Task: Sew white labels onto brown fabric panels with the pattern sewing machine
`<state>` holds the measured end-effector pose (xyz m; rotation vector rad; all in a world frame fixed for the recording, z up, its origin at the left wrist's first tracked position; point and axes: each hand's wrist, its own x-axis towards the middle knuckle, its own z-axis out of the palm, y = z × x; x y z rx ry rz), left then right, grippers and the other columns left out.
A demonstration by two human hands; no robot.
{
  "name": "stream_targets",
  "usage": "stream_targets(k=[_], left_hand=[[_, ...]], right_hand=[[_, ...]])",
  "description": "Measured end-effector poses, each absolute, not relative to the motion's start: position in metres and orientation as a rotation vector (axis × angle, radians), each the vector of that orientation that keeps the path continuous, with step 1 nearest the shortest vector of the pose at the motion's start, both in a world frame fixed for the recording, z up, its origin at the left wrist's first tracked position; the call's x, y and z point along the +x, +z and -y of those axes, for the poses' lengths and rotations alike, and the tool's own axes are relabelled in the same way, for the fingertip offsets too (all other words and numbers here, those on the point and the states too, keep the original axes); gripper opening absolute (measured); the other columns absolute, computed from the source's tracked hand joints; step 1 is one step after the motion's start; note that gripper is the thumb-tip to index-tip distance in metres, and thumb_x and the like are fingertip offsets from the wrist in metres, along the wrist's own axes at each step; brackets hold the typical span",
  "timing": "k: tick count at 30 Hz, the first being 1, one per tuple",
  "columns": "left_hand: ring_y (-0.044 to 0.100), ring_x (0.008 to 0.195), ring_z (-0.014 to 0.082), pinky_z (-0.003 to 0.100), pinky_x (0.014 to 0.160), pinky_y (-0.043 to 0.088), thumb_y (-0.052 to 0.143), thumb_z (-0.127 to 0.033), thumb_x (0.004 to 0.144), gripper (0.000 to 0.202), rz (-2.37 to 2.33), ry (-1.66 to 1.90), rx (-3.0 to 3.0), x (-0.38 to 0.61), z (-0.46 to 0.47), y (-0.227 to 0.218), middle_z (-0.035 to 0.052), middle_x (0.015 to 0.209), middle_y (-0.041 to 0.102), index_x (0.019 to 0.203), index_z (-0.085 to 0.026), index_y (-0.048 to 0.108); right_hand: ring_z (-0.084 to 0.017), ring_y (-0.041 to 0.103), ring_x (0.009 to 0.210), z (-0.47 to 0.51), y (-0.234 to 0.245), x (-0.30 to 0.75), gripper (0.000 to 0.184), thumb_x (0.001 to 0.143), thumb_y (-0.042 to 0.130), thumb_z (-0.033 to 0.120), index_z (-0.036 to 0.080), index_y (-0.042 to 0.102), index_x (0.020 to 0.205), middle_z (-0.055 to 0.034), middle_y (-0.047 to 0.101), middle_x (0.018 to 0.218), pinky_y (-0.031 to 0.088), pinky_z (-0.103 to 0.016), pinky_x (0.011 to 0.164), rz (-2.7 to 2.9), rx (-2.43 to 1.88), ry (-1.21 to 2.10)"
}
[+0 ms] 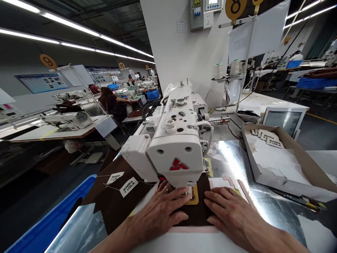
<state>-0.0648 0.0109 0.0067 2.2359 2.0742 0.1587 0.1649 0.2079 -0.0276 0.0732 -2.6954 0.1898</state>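
Observation:
A white industrial sewing machine (pixel 176 140) with a red emblem stands right in front of me. Beneath its head lies a dark brown fabric piece (pixel 198 214), partly inside a yellow frame (pixel 195 196). My left hand (pixel 163 207) rests flat on the fabric, its fingertips touching a small white label (pixel 187 193) by the frame. On the fabric's right edge my right hand (pixel 229 207) lies with fingers stretched out, holding nothing. To the left, more brown fabric (pixel 113 200) carries white labels (pixel 128 187) lettered "BIMBA Y LOLA", joined by threads. The needle area is hidden behind the machine head.
A cardboard box (pixel 279 175) holding more labels (pixel 273 140) sits at the right, with a small screen (pixel 284 121) behind it. Tools (pixel 308 203) lie along its near side. A blue bin (pixel 60 218) is at lower left. Thread cones (pixel 218 71) stand behind the machine.

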Motion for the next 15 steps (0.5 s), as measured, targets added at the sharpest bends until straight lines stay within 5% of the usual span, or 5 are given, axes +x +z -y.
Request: stream_targets(k=[15], left_hand=[[0.054, 0.142, 0.0288, 0.052, 0.128, 0.029, 0.073, -0.026, 0.099, 0.072, -2.049, 0.186, 2.279, -0.0675, -0.0091, 0.0006, 0.0008, 0.160, 0.049, 0.162, -0.037, 0.039]], right_hand=[[-0.026, 0.067, 0.113, -0.2054, -0.0202, 0.1643, 0.031, 0.104, 0.065, 0.037, 0.019, 0.073, 0.128, -0.0031, 0.074, 0.130, 0.053, -0.041, 0.098, 2.720, 0.048, 0.233]])
